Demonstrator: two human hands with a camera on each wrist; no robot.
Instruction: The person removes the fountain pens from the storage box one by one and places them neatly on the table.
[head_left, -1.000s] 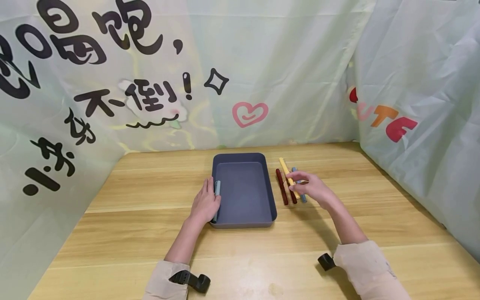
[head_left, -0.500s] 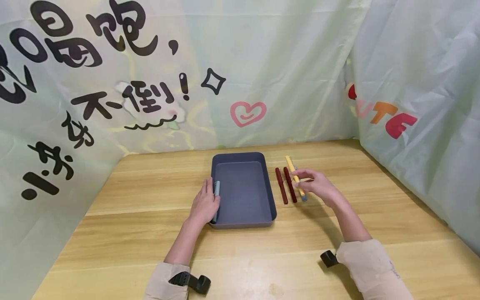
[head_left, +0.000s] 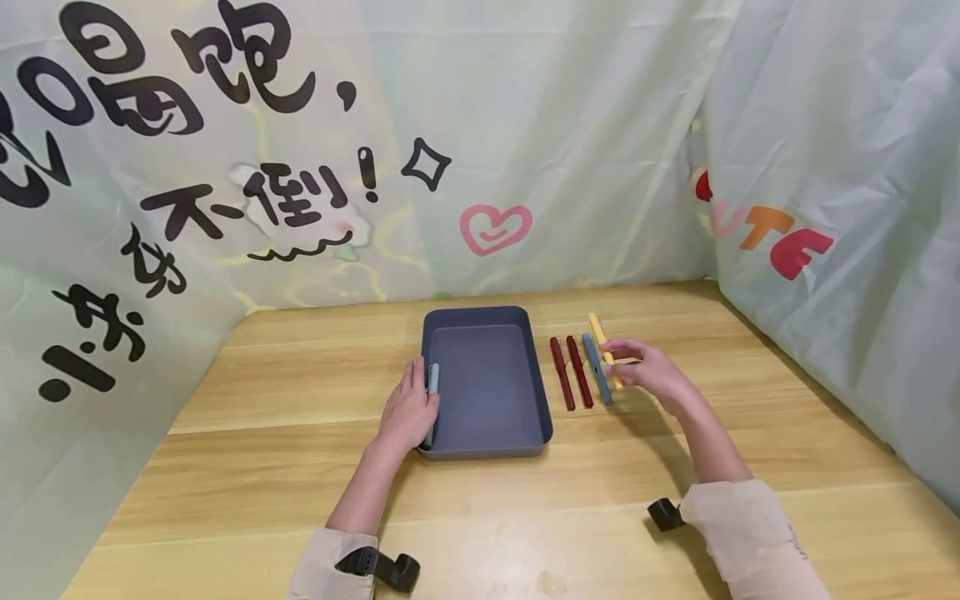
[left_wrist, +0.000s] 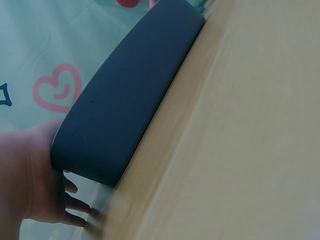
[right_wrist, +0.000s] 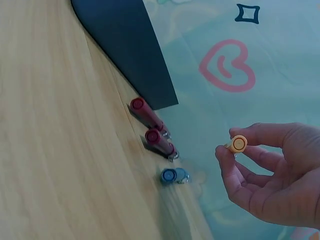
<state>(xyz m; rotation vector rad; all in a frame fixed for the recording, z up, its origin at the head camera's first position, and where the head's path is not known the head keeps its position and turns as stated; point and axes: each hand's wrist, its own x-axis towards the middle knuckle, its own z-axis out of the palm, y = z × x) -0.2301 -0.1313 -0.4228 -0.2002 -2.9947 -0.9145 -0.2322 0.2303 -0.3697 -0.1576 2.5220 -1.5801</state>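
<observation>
My right hand (head_left: 652, 375) pinches a yellow pen (head_left: 597, 328) between thumb and fingertips. The right wrist view has the yellow pen (right_wrist: 240, 144) end-on, held apart from the table. Just left of it a blue pen (head_left: 602, 387) lies on the table. Beside that lie two dark red pens, the inner red pen (head_left: 580, 373) and the outer red pen (head_left: 562, 375). My left hand (head_left: 405, 414) grips the left wall of the dark grey-blue tray (head_left: 487, 452), fingers outside and thumb over the rim. A pale blue pen (head_left: 433, 379) lies inside along that wall, partly covered by the thumb.
The wooden table (head_left: 247, 467) stretches around the tray. A printed cloth (head_left: 600, 150) hangs behind it and along both sides. Black camera mounts sit at both cuffs, including the left mount (head_left: 382, 567).
My right hand has carried the yellow pen rightward, from above the red pens, past the blue pen. The blue pen and both red pens now show more fully. My left hand stays at the tray.
</observation>
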